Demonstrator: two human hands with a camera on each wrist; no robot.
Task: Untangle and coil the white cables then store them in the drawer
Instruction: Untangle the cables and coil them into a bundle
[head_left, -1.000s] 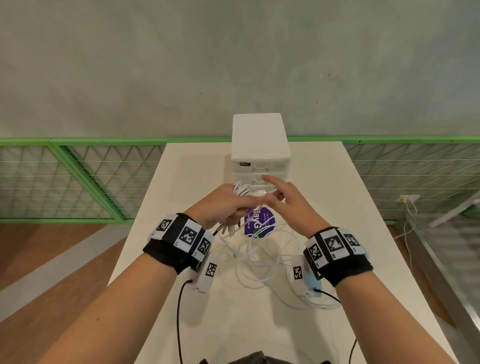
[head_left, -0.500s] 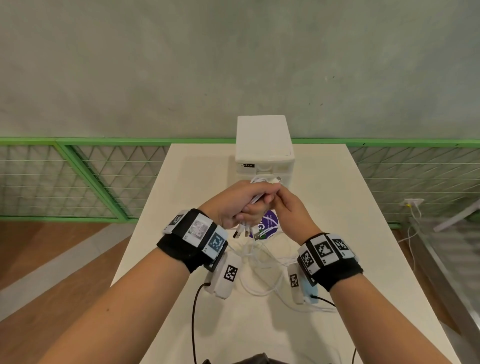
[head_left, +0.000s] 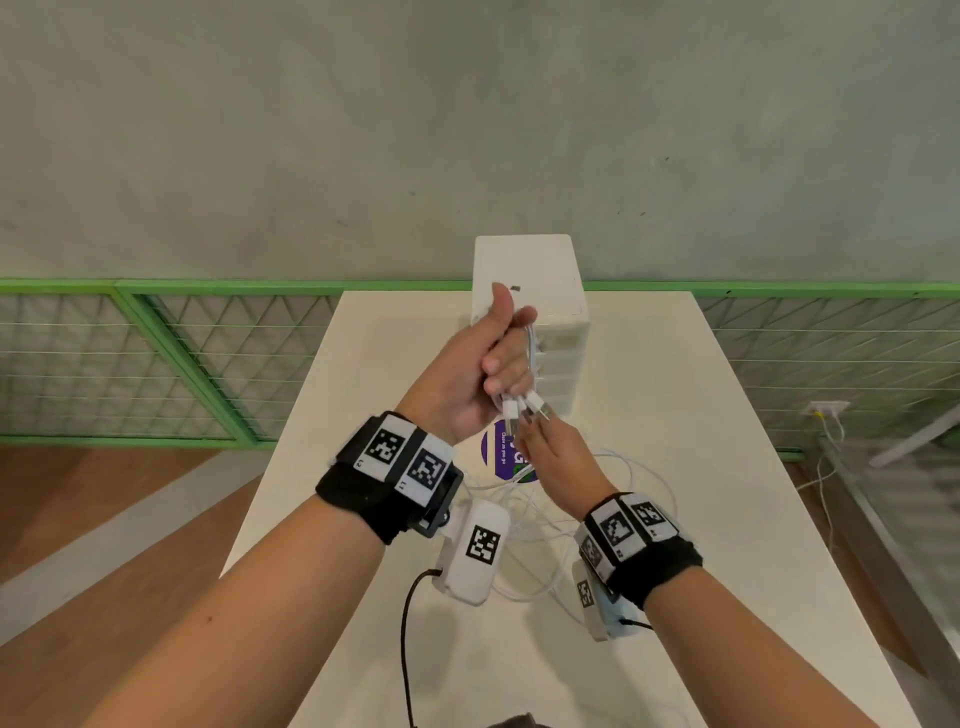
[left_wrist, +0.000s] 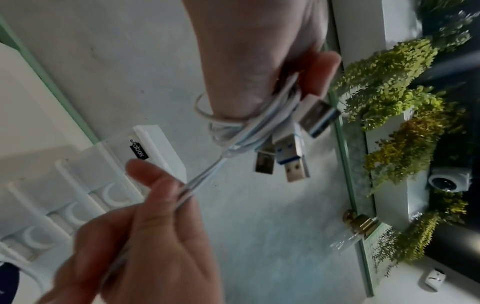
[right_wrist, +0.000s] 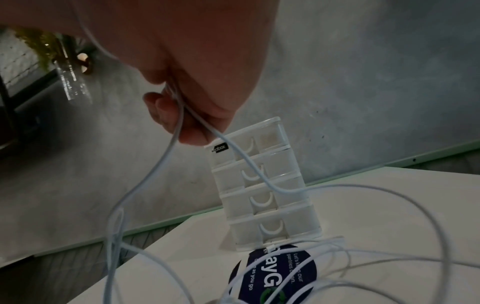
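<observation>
Coiling is only begun: my left hand (head_left: 470, 364) grips the white cables (left_wrist: 262, 123) by their plugs, my right hand (head_left: 558, 457) pinches two strands, most lies tangled on the desk (head_left: 701, 519), drawers (right_wrist: 262, 181) closed.

Dim wrist views (perhaps motion-blurred)
</observation>
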